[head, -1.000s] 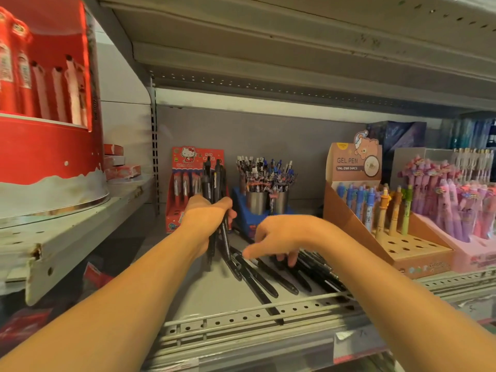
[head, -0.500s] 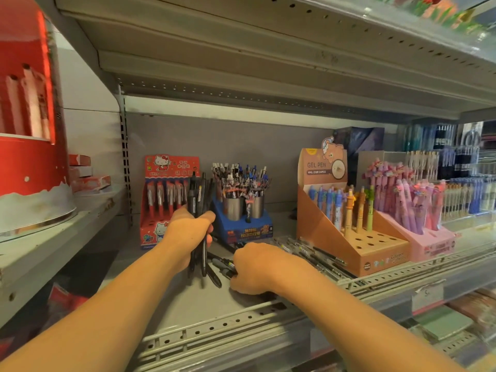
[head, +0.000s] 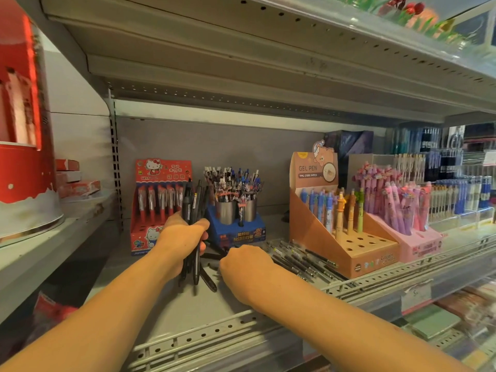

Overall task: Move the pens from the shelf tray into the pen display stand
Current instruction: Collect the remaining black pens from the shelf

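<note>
Grey metal store shelf (head: 166, 312) with a perforated front rail carries a red pen display stand (head: 158, 205), a blue stand with metal cups (head: 236, 232), an orange gel pen box (head: 335, 229) and a pink box (head: 413, 237). Left hand (head: 179, 240) clenches a bundle of black pens (head: 193, 210) upright, just in front of the red stand. Right hand (head: 245, 267) lies knuckles-up over loose pens (head: 303, 260) on the shelf; its fingers are hidden, so grip cannot be told.

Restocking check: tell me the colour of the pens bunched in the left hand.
Black, clearest in the head view: pens gripped by the left hand.
</note>
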`<state>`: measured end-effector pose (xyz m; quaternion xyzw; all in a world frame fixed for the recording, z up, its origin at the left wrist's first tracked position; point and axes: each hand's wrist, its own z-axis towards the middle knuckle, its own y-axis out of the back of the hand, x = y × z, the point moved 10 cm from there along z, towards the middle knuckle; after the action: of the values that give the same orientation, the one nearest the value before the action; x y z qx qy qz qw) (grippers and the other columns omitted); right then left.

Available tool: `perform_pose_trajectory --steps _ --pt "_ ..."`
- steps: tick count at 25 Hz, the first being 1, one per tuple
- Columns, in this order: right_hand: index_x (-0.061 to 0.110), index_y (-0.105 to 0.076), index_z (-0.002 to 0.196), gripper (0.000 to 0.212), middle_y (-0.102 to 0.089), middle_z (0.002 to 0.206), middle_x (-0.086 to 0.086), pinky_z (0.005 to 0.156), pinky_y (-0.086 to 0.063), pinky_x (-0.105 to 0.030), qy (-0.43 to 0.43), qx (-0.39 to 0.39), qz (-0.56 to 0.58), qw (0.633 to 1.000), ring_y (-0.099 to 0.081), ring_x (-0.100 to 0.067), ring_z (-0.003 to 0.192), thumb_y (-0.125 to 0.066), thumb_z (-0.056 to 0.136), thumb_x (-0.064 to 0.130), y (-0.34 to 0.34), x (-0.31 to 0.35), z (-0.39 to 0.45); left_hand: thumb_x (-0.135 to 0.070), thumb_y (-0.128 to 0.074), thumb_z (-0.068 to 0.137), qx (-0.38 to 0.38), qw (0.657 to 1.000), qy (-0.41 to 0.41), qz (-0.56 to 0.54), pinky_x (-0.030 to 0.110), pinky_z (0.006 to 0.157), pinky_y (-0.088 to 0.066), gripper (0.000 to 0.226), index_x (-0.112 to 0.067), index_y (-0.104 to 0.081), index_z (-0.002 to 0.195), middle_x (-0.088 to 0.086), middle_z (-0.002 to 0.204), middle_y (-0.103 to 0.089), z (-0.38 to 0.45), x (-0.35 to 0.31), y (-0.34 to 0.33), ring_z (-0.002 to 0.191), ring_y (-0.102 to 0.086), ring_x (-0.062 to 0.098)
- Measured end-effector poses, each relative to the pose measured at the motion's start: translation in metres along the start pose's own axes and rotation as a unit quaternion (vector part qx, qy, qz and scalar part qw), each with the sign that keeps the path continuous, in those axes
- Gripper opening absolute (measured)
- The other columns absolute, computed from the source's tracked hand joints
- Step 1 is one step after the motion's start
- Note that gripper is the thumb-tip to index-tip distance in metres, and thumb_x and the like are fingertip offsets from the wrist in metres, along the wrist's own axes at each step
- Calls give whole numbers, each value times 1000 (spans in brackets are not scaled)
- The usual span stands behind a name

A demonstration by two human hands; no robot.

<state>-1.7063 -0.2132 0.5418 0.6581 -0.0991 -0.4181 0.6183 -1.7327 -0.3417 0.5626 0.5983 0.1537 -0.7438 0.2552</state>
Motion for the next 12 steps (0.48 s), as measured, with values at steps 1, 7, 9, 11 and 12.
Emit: perform_pose_trajectory --steps 1,7,9,11,12 --pt "1 -62 125 29 -63 124 -18 73 -41 -38 -3 12 8 1000 -61 -37 113 -54 97 4 -3 -2 0 -5 -59 95 1 1000 -2 0 24 40 -44 12 0 -58 107 11 64 -57 0 0 0 39 -47 15" --pt "1 -54 133 35 -56 135 -18 96 -48 -43 -41 68 48 996 -54 -36 123 -53 98 7 -20 -11 -4 -4 -59 95 -2 1000 -15 3 24 41 -44 2 -3 -57 94 9 58 -57 0 0 3 38 -48 16" --pt "-1 -48 136 37 -51 136 -20 96 -46 -42 -87 23 110 990 -51 -37 124 -50 99 7 -10 -22 -6 -5 -59 96 -6 1000 -11 -8 24 40 -45 3 -2 -58 96 8 57 -57 0 -1 5 37 -49 15" --pt "-1 -42 137 38 -46 137 -22 94 -45 -42 -136 -36 189 972 -51 -38 124 -48 100 5 1 -35 -11 -6 -59 97 -6 1000 -4 -26 23 39 -46 4 -2 -58 96 8 56 -59 -3 -1 5 35 -51 14" --pt "0 -40 136 37 -44 138 -22 90 -45 -41 -151 -60 218 962 -53 -38 122 -48 100 4 5 -40 -13 -7 -59 98 -8 999 -4 -32 23 38 -47 4 -4 -59 95 6 53 -60 -5 -3 5 35 -52 13"
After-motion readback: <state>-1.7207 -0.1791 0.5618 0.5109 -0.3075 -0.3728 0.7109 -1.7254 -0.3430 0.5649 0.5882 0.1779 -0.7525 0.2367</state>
